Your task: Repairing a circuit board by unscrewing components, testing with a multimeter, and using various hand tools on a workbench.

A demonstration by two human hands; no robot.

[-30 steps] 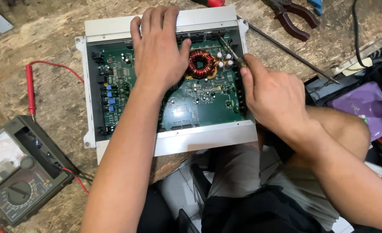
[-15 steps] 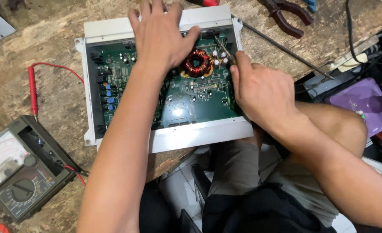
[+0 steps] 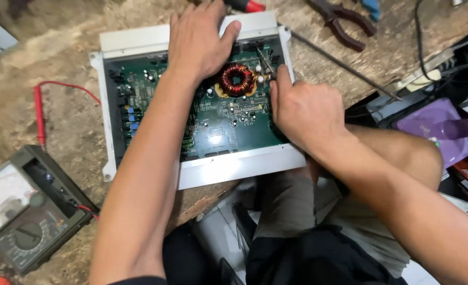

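One big metal box (image 3: 139, 39) lies open on my wooden bench (image 3: 59, 105). It looks heavy and stiff, so I think its bare side edges are best for holding. One green board (image 3: 228, 126) inside looks easy to break. My left hand (image 3: 199, 45) presses flat, fingers spread, on top. My right hand (image 3: 302, 108) is curled around one thin tool (image 3: 265, 60).
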